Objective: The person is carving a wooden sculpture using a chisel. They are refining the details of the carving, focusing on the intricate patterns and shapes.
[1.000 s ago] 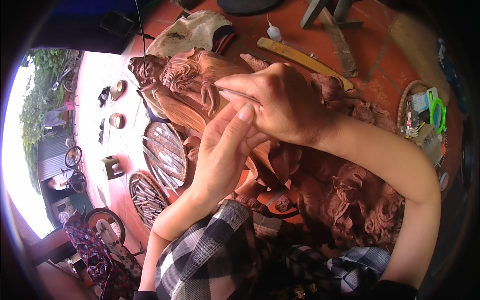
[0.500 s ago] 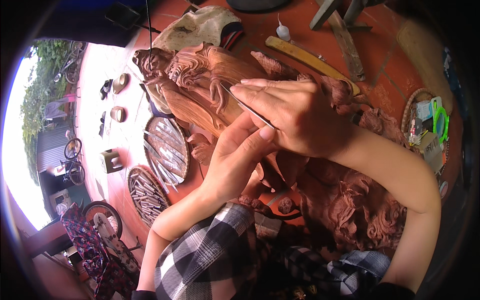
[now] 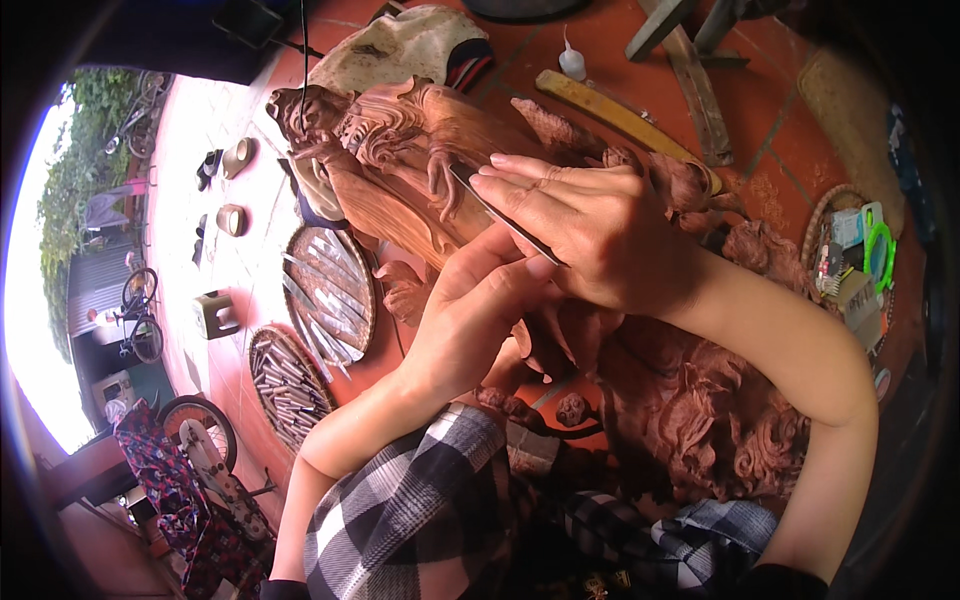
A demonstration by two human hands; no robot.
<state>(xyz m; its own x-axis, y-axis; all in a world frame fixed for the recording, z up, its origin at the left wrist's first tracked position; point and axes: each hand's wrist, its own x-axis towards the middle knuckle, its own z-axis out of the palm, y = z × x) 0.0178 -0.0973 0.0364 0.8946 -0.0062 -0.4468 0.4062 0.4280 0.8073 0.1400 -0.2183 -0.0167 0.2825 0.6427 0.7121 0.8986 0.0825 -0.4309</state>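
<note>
Both hands meet over a brown wood carving (image 3: 400, 215), which lies slantwise in front of the person, its carved head at upper left. Right hand (image 3: 615, 225) closed on a thin, flat tool (image 3: 515, 226), fingers laid along its length. Tool's front end reaches the carving beside a small carved hand; cannot tell whether it touches. Left hand (image 3: 485, 290) narrow, just below the right, thumb at the tool's rear end, fingers under it; cannot tell whether they grip or only steady it. Darker wood (image 3: 710, 415), deeply curled, fills the space below the right forearm; its join to the carving is hidden by the arm. Checked cloth (image 3: 410, 505) lies below the left hand. To the left, on the floor (image 3: 795, 180): a round tray (image 3: 372, 290) of flat metal blades, and touching or nearly so, a basket (image 3: 255, 370) packed with short rods. Beyond the carving, a pale cloth (image 3: 385, 48) with a striped end, a white bottle (image 3: 571, 64) with a thin spout, a yellowish bar (image 3: 605, 108). Far right, another basket (image 3: 812, 228) holds a bright green ring (image 3: 880, 257) among small items.
</note>
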